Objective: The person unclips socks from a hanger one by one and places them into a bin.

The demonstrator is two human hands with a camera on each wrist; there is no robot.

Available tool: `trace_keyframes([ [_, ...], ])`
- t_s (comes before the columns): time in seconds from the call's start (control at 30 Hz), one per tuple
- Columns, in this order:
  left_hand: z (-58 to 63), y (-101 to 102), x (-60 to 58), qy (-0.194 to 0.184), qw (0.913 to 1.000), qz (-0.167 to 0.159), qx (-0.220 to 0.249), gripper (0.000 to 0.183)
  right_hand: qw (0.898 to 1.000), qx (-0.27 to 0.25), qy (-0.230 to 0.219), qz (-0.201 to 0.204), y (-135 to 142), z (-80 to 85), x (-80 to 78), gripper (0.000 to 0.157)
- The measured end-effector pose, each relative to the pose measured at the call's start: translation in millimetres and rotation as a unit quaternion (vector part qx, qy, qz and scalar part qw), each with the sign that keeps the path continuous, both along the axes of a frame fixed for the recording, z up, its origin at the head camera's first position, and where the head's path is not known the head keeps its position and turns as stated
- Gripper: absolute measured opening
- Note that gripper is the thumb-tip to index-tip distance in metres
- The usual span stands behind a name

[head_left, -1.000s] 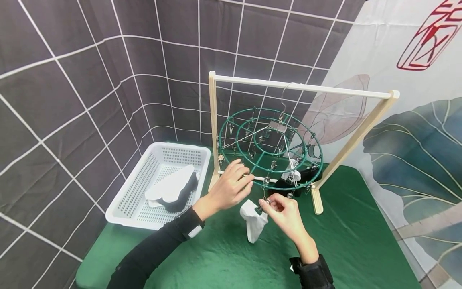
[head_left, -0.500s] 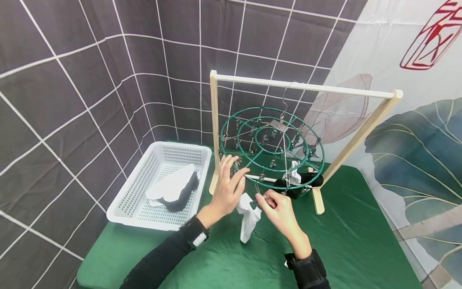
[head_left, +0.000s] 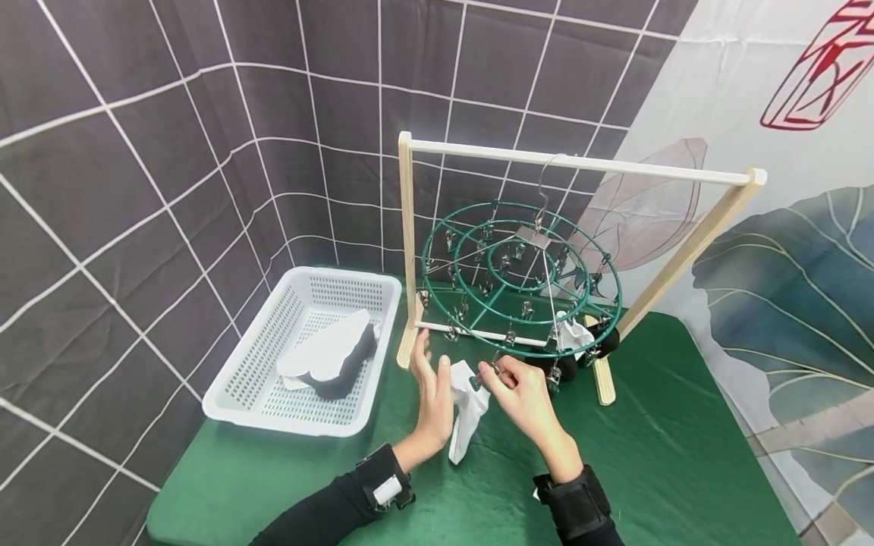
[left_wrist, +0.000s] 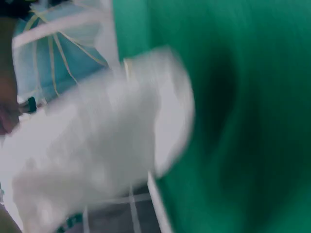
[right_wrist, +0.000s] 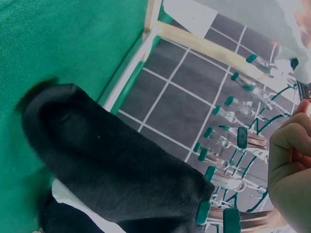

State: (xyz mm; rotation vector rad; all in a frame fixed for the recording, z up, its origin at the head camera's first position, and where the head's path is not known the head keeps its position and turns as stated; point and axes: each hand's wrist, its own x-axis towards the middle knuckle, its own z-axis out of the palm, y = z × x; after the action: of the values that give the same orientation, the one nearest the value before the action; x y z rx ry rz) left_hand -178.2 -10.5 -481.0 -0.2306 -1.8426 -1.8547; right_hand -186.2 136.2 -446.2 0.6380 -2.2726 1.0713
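My right hand point(head_left: 524, 396) pinches a green-tipped metal clip point(head_left: 477, 381) just below the front rim of a round green sock hanger point(head_left: 519, 353). A white sock point(head_left: 468, 421) hangs down at this clip, above the green table. Just left of the sock is my left hand point(head_left: 432, 406), its fingers extended upward and gripping nothing. In the left wrist view the white sock point(left_wrist: 107, 136) fills much of the frame, blurred. A black sock point(right_wrist: 116, 155) hangs from green-tipped clips near my right hand point(right_wrist: 291, 165) in the right wrist view.
A wooden rack with a white top bar point(head_left: 573, 161) carries the hanger by its hook. At left stands a white perforated basket point(head_left: 235, 356) with white point(head_left: 328, 345) and dark grey cloth pieces point(head_left: 341, 381) inside. More small clips hang around the hanger's rings.
My left hand has come down from the hanger's rim to beside the white sock. My right hand, still pinching the clip, has shifted slightly left. The hanger has turned and swung a little.
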Motion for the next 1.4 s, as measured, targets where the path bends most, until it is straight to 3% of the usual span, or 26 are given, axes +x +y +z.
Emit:
trace_keyframes([
  [0.1,5.4,1.7,10.3,-0.086,0.9924,-0.051,0.073,0.039,1.0,0.001,0.009,0.0,-0.6,-1.2,-1.8,0.042],
  [0.23,18.3,-0.7,21.6,-0.157,0.9803,-0.094,0.073,0.031,1.0,0.005,0.014,-0.004,-0.4,-3.9,-4.1,0.038],
  [0.3,20.7,-1.7,22.8,-0.172,0.9781,-0.104,0.053,0.027,1.0,0.004,0.014,-0.005,-0.3,-5.1,-4.9,0.037],
  [0.4,18.9,-2.5,21.2,-0.16,0.9788,-0.122,0.038,0.022,1.0,-0.001,0.021,0.0,-0.4,-6.9,-5.2,0.037],
  [0.63,-9.8,0.7,4.4,-0.117,0.989,-0.086,-0.029,0.025,0.999,-0.008,0.045,0.015,-0.4,-9.7,-5.2,0.038],
  [0.77,-11.8,-0.7,2.1,-0.108,0.9893,-0.07,-0.069,0.024,0.998,-0.01,0.057,0.018,-0.1,-9.9,-4.7,0.036],
  [1.0,-6.0,-12.0,-2.8,-0.102,0.9837,-0.048,-0.14,0.028,0.997,-0.028,0.067,0.018,1.4,-7.5,-4.8,0.039],
  [1.13,-0.1,-25.2,-9.2,-0.112,0.981,-0.025,-0.157,0.03,0.997,-0.031,0.062,0.016,4.0,-7.6,-6.0,0.04],
  [1.27,11.6,-42.0,-16.1,-0.127,0.9775,-0.008,-0.169,0.034,0.999,-0.018,0.046,0.02,5.7,-8.6,-5.4,0.04],
  [1.4,28.0,-62.0,-28.4,-0.147,0.9651,-0.007,-0.217,0.041,0.999,-0.01,0.032,0.024,7.1,-9.2,-2.9,0.041],
])
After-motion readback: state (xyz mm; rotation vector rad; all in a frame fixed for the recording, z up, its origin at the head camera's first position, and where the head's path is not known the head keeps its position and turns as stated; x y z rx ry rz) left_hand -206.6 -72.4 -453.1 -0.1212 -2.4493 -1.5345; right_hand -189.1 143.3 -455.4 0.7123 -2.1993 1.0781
